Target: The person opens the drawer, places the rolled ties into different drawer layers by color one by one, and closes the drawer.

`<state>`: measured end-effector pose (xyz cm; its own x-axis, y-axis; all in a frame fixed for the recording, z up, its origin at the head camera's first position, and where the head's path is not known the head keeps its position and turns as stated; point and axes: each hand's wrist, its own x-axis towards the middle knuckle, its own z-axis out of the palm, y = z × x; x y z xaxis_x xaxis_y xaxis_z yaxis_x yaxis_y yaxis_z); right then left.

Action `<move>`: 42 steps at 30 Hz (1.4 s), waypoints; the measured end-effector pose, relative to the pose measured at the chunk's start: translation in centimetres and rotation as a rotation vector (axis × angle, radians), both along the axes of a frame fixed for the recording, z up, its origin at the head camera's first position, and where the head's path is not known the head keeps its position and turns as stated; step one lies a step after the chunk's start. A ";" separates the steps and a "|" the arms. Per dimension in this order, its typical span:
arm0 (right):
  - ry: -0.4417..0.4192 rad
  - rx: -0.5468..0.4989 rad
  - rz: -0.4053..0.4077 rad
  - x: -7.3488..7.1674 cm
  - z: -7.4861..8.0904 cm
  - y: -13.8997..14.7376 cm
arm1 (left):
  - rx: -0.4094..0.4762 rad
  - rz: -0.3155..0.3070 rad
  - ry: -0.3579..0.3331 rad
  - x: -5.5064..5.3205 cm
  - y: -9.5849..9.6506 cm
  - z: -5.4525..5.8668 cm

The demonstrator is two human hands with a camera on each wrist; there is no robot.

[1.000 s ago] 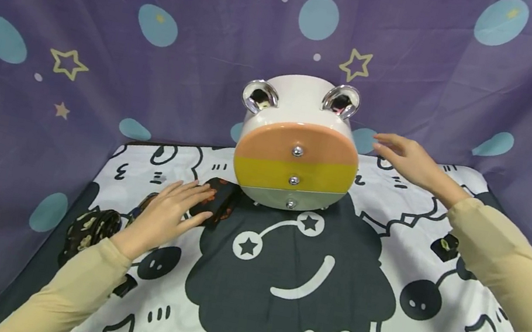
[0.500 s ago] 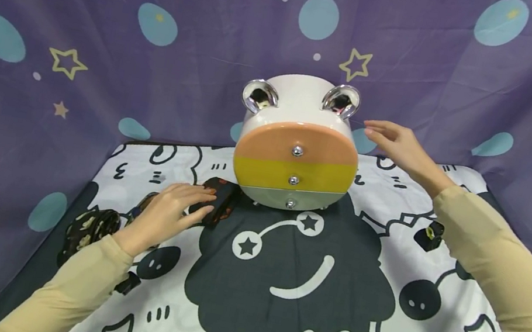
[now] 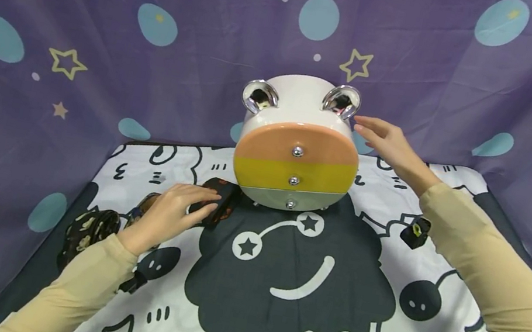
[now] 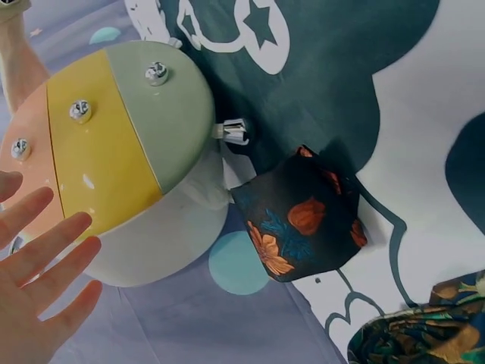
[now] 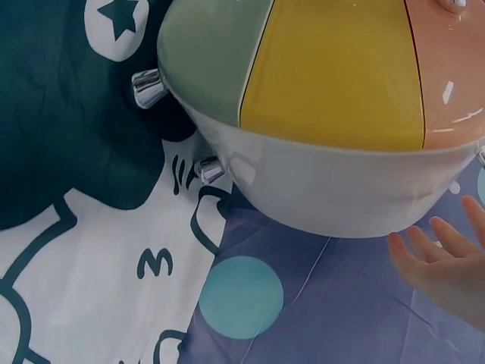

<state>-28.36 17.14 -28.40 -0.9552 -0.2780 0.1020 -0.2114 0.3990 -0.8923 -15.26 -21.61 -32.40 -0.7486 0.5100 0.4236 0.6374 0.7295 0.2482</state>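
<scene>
A small rounded cabinet (image 3: 304, 101) stands at the back middle, white on top, with two silver ears. Its orange, yellow and green drawer fronts each carry a round silver knob, and all three are closed. My right hand (image 3: 387, 143) hovers beside the cabinet's right side, fingertips near the silver ear (image 3: 342, 102), fingers extended and holding nothing. My left hand (image 3: 169, 211) is over a black floral-patterned folded piece (image 3: 223, 209) at the cabinet's left foot. In the left wrist view the fingers are spread apart, with the floral piece (image 4: 303, 216) off to the side of them.
Rolled dark patterned fabric (image 3: 91, 230) lies at the table's left edge, partly behind my left forearm. A cartoon-print cloth (image 3: 272, 309) covers the table. A purple curtain (image 3: 204, 30) hangs close behind the cabinet. Small black wrist devices sit on both sleeves.
My right hand has moved left, closer to the cabinet's right ear, and its forearm followed. The left hand shifted only slightly. The cabinet and floral piece have stayed put.
</scene>
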 end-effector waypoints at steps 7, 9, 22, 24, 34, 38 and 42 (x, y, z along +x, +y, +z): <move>-0.018 0.005 0.003 0.0 -0.2 -0.6 | 0.029 0.003 -0.032 0.0 0.5 0.1; -0.025 0.000 -0.004 0.0 -0.2 -0.7 | 0.036 0.001 -0.040 0.0 0.5 0.1; -0.053 -0.112 -0.031 0.2 -0.5 -1.3 | 0.048 -0.001 -0.041 0.1 0.5 -0.1; -0.051 -0.129 -0.036 0.1 -0.7 -1.4 | 0.047 -0.002 -0.040 0.2 0.5 -0.1; -0.046 -0.156 -0.063 -0.1 -1.3 -1.7 | 0.047 0.009 -0.032 0.3 0.6 -0.1; -0.037 -0.170 -0.063 -0.2 -1.4 -1.8 | 0.054 -0.001 -0.010 0.3 0.9 0.0; -0.040 -0.180 -0.062 -0.3 -1.6 -1.7 | 0.066 -0.015 0.017 0.2 1.4 0.1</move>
<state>-28.70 15.39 -29.97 -0.9743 -0.1987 0.1065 -0.1543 0.2434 -0.9576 -15.03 -20.21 -32.26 -0.7339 0.4914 0.4690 0.6523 0.7026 0.2844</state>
